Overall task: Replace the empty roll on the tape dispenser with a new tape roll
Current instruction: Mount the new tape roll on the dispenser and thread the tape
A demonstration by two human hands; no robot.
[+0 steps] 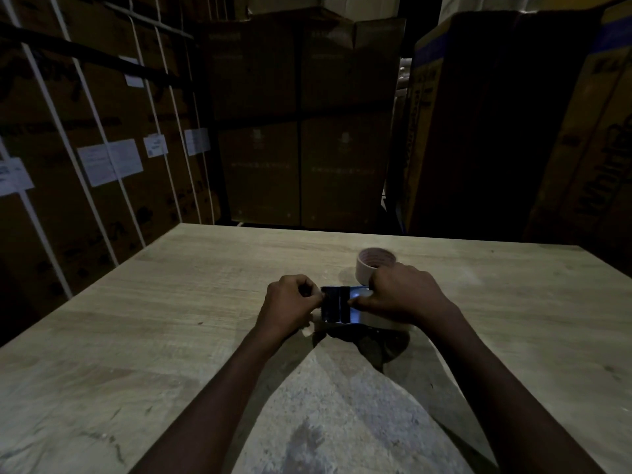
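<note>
Two hands pinch a stiff, light tape dispenser (337, 304): left hand (290, 302) at its end, right hand (402, 292) pressing its top; a cardboard-cored tape roll (367, 265) stands behind, best gripped by its rim.

Right hand (402, 290) covers the near side of the tape roll (372, 265) just behind it, and hides the right end of the tape dispenser (337, 304). Left hand (290, 302) masks the dispenser's left edge; fingertip contact is lost in gloom. Both forearms run off the bottom edge.
</note>
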